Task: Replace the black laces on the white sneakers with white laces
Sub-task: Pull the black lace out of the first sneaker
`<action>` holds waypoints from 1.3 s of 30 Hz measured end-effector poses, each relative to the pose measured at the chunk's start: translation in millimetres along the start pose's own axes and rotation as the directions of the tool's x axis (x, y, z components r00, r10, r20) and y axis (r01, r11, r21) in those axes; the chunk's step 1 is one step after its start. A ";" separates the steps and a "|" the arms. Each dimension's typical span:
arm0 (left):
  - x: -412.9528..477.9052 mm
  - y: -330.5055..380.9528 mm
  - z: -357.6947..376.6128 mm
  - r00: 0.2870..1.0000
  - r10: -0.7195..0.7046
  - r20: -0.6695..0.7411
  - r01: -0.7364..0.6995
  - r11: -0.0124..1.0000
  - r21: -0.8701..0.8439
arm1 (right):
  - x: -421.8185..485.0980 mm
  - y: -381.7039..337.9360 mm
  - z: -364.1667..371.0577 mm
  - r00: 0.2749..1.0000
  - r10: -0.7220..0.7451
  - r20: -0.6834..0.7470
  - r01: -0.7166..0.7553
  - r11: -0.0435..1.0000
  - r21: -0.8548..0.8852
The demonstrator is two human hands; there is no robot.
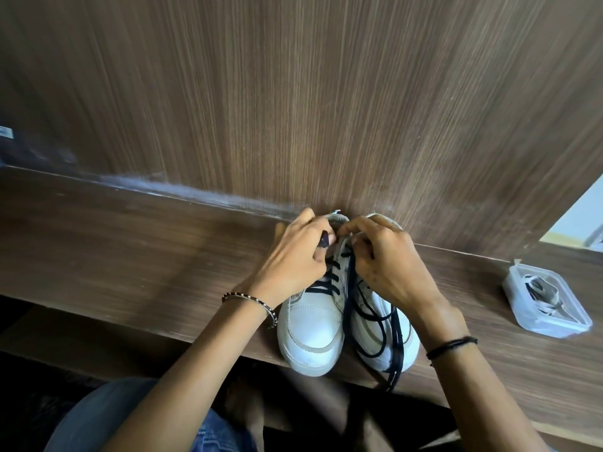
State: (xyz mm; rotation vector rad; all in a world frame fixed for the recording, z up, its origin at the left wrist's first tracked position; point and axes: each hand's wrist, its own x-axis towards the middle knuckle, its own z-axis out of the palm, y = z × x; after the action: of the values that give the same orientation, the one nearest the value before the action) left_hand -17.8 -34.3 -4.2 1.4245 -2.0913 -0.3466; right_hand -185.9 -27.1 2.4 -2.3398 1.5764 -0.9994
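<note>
Pair sits at the front edge of the counter [130,256], toes toward the person, heels toward the back panel [293,93]. Long axis runs near-to-far, so the eyelet rows lead away from the body.

Left sneaker [310,324] still carries black lace [326,282] crossed through its lower eyelets. Right sneaker [406,340] looks mostly unlaced. Loose black cord is heaped over its toe and hangs off the counter edge.

Both hands are at the far end of the pair, at the top eyelets of the left sneaker. Left hand [293,252] is curled and grips that sneaker's collar or tongue. Right hand [385,262] is curled too and seems to pinch the black lace near the top; the exact contact is hidden by its fingers. Neither hand is clearly nearer the top eyelets.

Likely step: pulling the lace out of the upper eyelets, working toward the toe, so each pull comes back toward the body.

Off to the right, well apart from the pair, an open clear container [512,295] holds the white laces [541,295], bundled and untouched. The right hand is the nearer one to it.
</note>
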 end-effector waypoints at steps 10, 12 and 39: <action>11.3 1.8 -15.4 0.878 -0.452 0.156 0.074 -0.193 -0.978 | 0.6 4.8 2.2 1.000 0.016 0.003 -0.016 1.000 -0.003; 6.7 6.5 -17.0 0.913 -0.381 0.145 0.129 -0.068 -0.989 | 0.2 5.1 1.1 1.000 0.017 0.010 -0.017 1.000 -0.006; 9.6 -3.2 -24.4 0.831 -0.527 0.179 0.026 -0.285 -0.958 | -0.2 5.5 -1.3 1.000 0.023 0.018 -0.024 1.000 0.020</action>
State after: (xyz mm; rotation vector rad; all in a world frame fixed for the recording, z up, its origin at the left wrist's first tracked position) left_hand -3.4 -41.7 16.7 0.6646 -0.3950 -1.4777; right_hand -191.0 -29.0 0.7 -2.3049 1.5763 -0.9822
